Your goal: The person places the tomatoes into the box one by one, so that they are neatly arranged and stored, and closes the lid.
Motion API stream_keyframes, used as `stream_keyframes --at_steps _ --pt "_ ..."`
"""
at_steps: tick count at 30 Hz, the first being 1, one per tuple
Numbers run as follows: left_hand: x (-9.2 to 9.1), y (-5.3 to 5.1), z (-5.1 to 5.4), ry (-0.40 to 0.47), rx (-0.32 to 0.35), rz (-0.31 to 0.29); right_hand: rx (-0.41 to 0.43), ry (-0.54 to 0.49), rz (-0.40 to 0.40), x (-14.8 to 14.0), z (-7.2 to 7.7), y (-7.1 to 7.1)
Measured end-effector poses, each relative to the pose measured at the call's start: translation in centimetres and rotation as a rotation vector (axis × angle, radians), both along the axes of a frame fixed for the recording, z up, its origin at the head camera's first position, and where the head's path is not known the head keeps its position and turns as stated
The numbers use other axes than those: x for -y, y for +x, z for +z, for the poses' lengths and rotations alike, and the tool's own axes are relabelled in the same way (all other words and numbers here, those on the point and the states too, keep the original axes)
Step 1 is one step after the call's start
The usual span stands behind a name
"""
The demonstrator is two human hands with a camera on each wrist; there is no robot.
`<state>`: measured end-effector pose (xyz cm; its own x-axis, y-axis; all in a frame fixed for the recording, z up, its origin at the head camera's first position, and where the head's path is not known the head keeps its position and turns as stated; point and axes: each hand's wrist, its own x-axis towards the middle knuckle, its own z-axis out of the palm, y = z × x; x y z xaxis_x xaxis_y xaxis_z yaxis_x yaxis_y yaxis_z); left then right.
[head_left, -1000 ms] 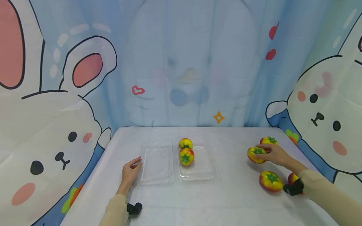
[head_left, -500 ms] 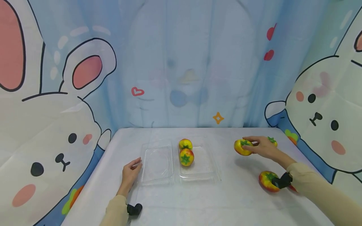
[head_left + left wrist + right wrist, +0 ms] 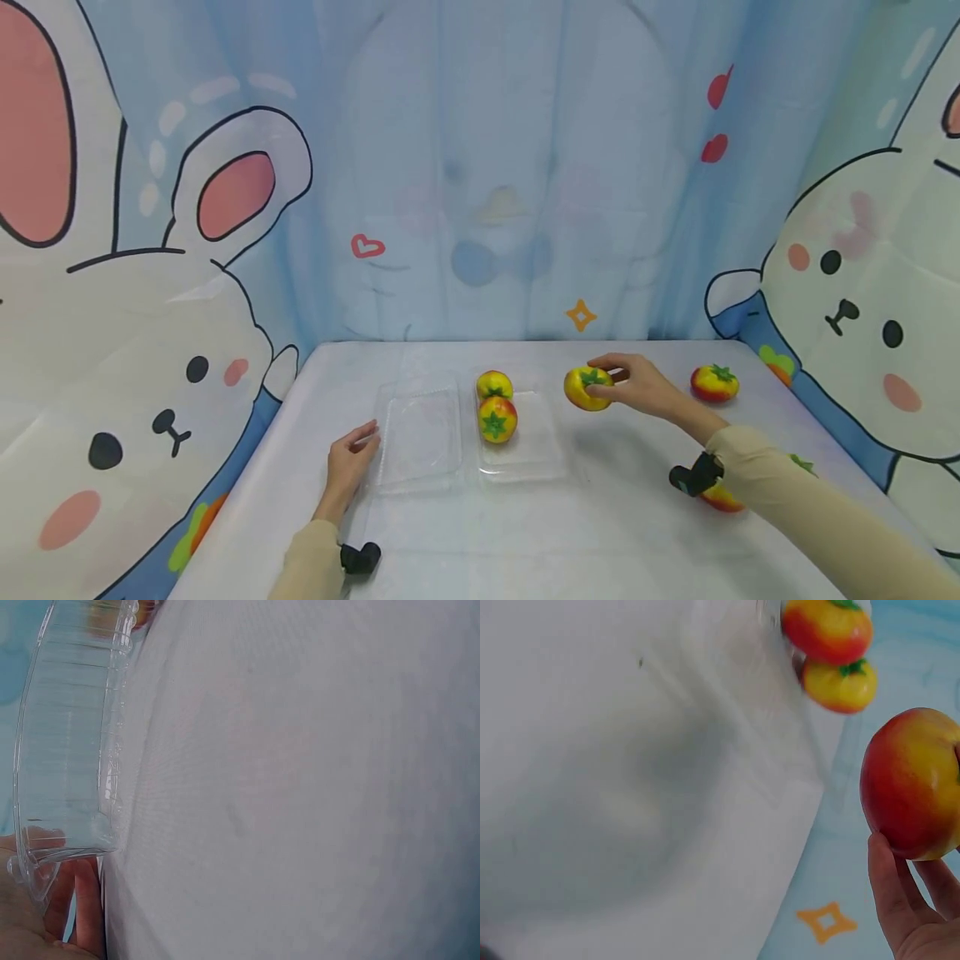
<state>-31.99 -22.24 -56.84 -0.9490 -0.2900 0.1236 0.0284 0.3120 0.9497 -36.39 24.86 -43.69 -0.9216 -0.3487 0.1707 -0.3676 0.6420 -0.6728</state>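
In the head view my right hand [image 3: 641, 386] holds a yellow-and-red persimmon [image 3: 583, 390] with a green star-shaped top above the table, just right of the clear plastic box. Fingers and thumb grip its sides; the right wrist view shows the persimmon [image 3: 911, 784] red underneath. Two more persimmons, one [image 3: 497, 419] in front of the other [image 3: 494, 384], sit along the left side of the box's base [image 3: 528, 471]. Its lid half [image 3: 416, 437] lies opened out to the left. My left hand [image 3: 348, 467] rests with relaxed fingers against the lid's left edge.
Another persimmon [image 3: 714, 383] lies on the white table [image 3: 480, 550] at the back right. One more [image 3: 722, 498] is partly hidden by my right sleeve. A blue curtain [image 3: 502, 167] with printed rabbits hangs behind the table and along both sides.
My right hand has lifted the persimmon from the right side of the table and carried it left to beside the box. The left hand stays at the lid's edge.
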Motion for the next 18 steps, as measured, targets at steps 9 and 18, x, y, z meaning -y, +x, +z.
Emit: stream_keyframes --at_steps 9,18 --pt "-0.2 -0.1 0.1 -0.009 0.008 0.018 -0.042 -0.018 0.098 5.2 -0.2 0.9" --pt "-0.2 0.1 0.2 -0.005 -0.002 0.015 -0.062 -0.052 0.218 8.9 -1.4 2.3"
